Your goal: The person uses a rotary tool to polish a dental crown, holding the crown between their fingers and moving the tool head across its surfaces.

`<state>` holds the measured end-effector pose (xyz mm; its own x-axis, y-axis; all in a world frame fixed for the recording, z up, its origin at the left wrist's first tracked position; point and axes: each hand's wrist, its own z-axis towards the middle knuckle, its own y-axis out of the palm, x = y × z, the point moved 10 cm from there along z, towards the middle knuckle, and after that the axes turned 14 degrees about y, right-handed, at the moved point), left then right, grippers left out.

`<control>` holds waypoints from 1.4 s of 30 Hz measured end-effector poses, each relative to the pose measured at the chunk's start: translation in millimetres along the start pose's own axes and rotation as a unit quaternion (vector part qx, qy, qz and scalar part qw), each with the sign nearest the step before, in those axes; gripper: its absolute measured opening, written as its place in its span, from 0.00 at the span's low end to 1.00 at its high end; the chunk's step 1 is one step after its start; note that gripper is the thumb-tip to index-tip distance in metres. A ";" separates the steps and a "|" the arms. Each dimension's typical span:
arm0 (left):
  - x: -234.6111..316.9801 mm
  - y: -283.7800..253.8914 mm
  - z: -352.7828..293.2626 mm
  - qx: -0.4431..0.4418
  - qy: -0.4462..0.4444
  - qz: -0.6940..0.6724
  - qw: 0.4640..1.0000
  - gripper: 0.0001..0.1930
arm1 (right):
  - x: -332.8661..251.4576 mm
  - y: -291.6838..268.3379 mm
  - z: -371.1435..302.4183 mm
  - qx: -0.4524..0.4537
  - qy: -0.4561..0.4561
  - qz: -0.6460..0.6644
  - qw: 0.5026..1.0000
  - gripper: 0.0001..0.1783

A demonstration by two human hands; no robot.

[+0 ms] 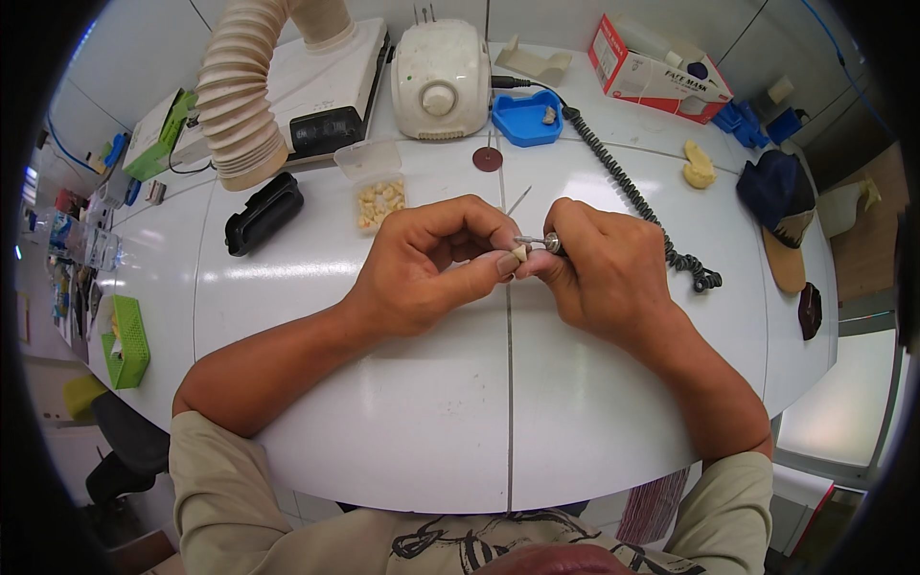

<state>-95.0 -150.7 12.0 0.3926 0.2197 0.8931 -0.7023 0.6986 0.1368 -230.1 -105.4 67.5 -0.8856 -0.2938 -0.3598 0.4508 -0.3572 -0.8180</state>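
Over the middle of the table, my left hand [412, 268] pinches a small cream artificial tooth [520, 253] between thumb and fingertips. My right hand [613, 268] is closed around a metal rotary handpiece [552, 243], most of it hidden in the grip. Its thin bur [528, 240] points left and lies at the tooth; whether it touches cannot be made out. Just beyond my fingers a slender metal pin [519, 199] rests on the table. Several similar teeth [381, 198] fill a clear box left of it, its lid [369, 160] raised.
Behind stand a white control unit [441, 81], a blue tray [529, 126] and a red-brown disc [487, 159]. A coiled black cord [623, 182] runs along the right. Left are a ribbed hose [235, 96] and black case [264, 215]; far right, a cap [774, 196].
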 end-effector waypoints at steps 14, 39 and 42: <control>3.4 6.2 -11.1 0.041 -0.043 -0.041 0.997 0.06 | -9.2 -5.8 -4.5 0.005 -0.029 0.033 0.999 0.29; 3.6 12.3 -10.8 0.034 -0.012 -0.070 0.997 0.05 | -9.1 -9.0 -4.9 0.029 -0.040 0.040 0.998 0.29; 4.4 11.8 -11.2 0.041 -0.008 -0.076 0.996 0.05 | -9.7 -6.9 -4.3 0.020 -0.041 0.033 0.998 0.29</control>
<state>-94.9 -133.9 12.7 0.4886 0.1044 0.8662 -0.6823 0.6646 0.3048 -225.1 -96.3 74.7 -0.8424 -0.3892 -0.3726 0.5134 -0.3698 -0.7744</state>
